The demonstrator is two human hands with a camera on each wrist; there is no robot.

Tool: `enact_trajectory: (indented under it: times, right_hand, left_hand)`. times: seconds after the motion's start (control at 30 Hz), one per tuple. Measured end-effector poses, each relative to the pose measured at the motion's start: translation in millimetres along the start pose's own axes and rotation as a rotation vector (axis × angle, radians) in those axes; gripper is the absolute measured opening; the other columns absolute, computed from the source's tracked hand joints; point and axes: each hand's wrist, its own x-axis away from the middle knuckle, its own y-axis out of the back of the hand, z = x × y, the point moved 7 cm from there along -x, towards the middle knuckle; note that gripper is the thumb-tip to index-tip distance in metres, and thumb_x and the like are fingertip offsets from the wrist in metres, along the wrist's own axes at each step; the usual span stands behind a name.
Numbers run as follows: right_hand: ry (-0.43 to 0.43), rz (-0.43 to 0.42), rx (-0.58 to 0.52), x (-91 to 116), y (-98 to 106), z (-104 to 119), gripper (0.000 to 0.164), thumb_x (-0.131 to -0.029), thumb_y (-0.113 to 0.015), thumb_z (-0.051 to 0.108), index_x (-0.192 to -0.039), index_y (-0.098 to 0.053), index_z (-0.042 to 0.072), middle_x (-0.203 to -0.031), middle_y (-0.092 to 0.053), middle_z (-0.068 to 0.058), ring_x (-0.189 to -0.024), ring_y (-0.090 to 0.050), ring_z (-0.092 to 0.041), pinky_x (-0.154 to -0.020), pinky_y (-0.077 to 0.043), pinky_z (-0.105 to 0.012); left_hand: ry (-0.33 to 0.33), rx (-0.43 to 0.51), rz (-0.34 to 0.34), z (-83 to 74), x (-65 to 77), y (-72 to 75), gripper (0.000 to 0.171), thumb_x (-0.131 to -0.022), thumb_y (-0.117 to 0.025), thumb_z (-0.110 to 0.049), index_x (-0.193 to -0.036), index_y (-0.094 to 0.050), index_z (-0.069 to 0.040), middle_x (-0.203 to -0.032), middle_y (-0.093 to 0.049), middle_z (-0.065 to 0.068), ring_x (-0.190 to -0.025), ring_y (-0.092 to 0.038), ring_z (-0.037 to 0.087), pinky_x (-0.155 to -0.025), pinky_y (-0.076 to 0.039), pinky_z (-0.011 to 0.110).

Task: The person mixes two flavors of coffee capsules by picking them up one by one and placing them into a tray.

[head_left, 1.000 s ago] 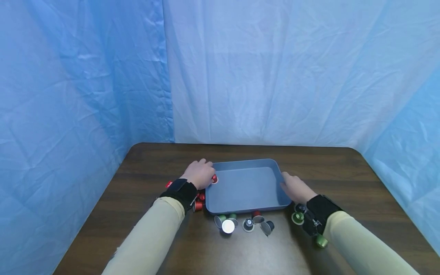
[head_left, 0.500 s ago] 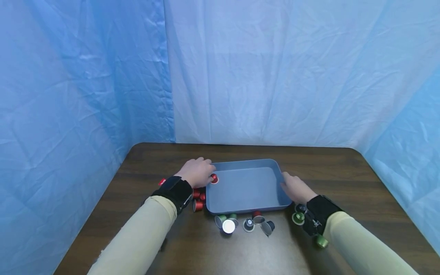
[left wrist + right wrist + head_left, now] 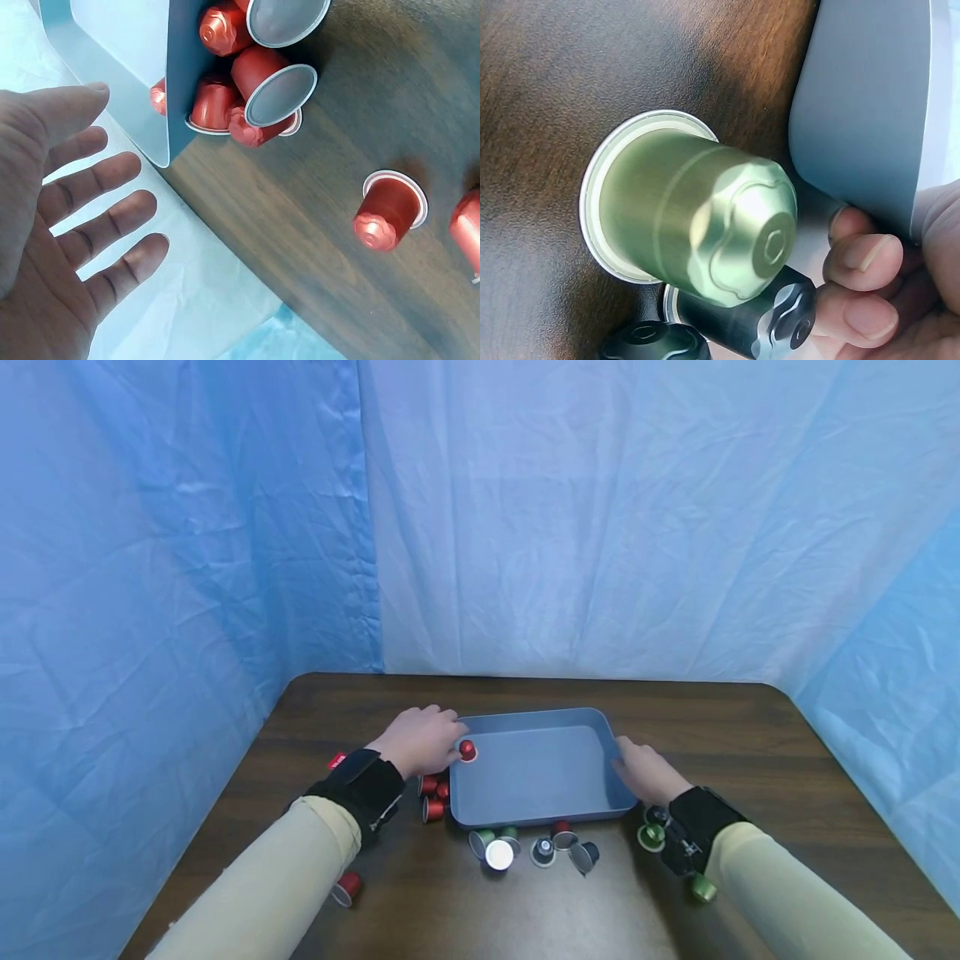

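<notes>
A blue-grey tray (image 3: 547, 768) lies on the table. One red coffee capsule (image 3: 467, 749) stands inside it by the left wall. My left hand (image 3: 423, 739) hovers over that left rim, its fingers spread and holding nothing, as the left wrist view shows. My right hand (image 3: 648, 772) grips the right rim of the tray, fingers curled against the outside of the wall. In the right wrist view a green capsule (image 3: 697, 210) and a black capsule (image 3: 742, 315) lie beside those fingers.
Several red capsules (image 3: 274, 94) crowd outside the tray's left wall. Another red capsule (image 3: 347, 888) lies near my left forearm. Along the front edge sit mixed capsules, among them a white-faced one (image 3: 498, 854). A second green capsule (image 3: 702, 887) is under my right wrist. Blue curtains (image 3: 600, 527) enclose the table.
My left hand has drawn slightly left, letting go of the red capsule, which stays in the tray. More red capsules show beside my left forearm. My right hand has not moved.
</notes>
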Motion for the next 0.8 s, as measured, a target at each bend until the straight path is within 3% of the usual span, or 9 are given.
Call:
enact_trajectory:
  times: [0.17, 0.37, 0.57, 0.8]
  right_hand:
    - [0.001, 0.010, -0.008, 1, 2, 1, 0.045, -0.107, -0.047, 0.009, -0.144, -0.036, -0.013, -0.121, -0.060, -0.032, -0.090, -0.064, -0.030, -0.066, -0.051, -0.038]
    - [-0.002, 0.012, -0.007, 3, 3, 3, 0.046, -0.107, -0.048, 0.010, -0.145, -0.036, -0.013, -0.124, -0.059, -0.033, -0.091, -0.064, -0.030, -0.069, -0.052, -0.038]
    - [-0.003, 0.012, -0.008, 3, 3, 3, 0.045, -0.107, -0.047, 0.009, -0.144, -0.036, -0.013, -0.124, -0.060, -0.032, -0.091, -0.064, -0.030, -0.069, -0.051, -0.038]
    - [-0.007, 0.019, -0.021, 4, 1, 3, 0.044, -0.106, -0.047, 0.008, -0.144, -0.036, -0.013, -0.121, -0.060, -0.032, -0.086, -0.064, -0.028, -0.063, -0.050, -0.036]
  left_hand:
    - [-0.022, 0.018, -0.005, 2.9, 13.0, 4.0, 0.043, -0.092, -0.076, -0.038, -0.130, -0.070, -0.018, -0.119, -0.070, 0.004, -0.107, -0.063, 0.022, -0.092, -0.054, 0.041]
    - [-0.037, 0.028, -0.027, 12.0, 32.4, 6.0, 0.041, -0.091, -0.078, -0.036, -0.127, -0.072, -0.016, -0.114, -0.071, 0.005, -0.102, -0.064, 0.023, -0.090, -0.055, 0.042]
    - [-0.013, 0.024, -0.029, 31.1, 49.8, -0.3, 0.040, -0.088, -0.081, -0.034, -0.122, -0.074, -0.014, -0.112, -0.072, 0.006, -0.102, -0.065, 0.025, -0.090, -0.056, 0.045]
    - [0.018, 0.038, 0.020, 47.9, 62.8, -13.4, 0.042, -0.087, -0.082, -0.033, -0.123, -0.073, -0.013, -0.113, -0.072, 0.008, -0.104, -0.066, 0.027, -0.091, -0.056, 0.047]
